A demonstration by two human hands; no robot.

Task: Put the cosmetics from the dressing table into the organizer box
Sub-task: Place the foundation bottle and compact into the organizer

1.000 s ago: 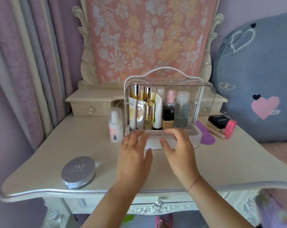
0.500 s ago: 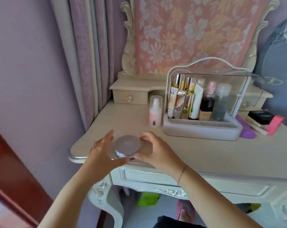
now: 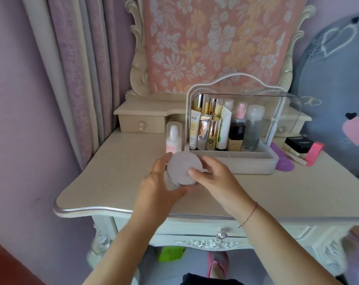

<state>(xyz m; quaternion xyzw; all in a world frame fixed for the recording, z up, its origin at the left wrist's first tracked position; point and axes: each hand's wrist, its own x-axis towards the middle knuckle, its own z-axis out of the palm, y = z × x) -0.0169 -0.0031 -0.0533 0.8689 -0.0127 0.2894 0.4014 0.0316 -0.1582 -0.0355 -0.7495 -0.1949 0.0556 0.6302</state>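
Observation:
A round silver compact (image 3: 179,168) is lifted above the dressing table (image 3: 117,173), tilted toward me. My left hand (image 3: 160,190) grips it from the left and below, and my right hand (image 3: 213,179) holds its right edge. Just behind stands the white organizer box (image 3: 256,164) with its clear lid raised; several tubes and bottles stand in its back row, and its front tray looks bare. A small pink-labelled bottle (image 3: 173,138) stands on the table left of the box.
Right of the box lie a purple flat item (image 3: 283,162), a black box (image 3: 299,144), a pink block (image 3: 314,153) and a slim stick (image 3: 295,158). Small drawers and a floral-covered mirror stand at the back. A curtain hangs on the left, a large cushion on the right.
Both hands left the organizer's front, reached to the silver compact at the table's front left, gripped it and lifted it toward the box. My view swung left, then back.

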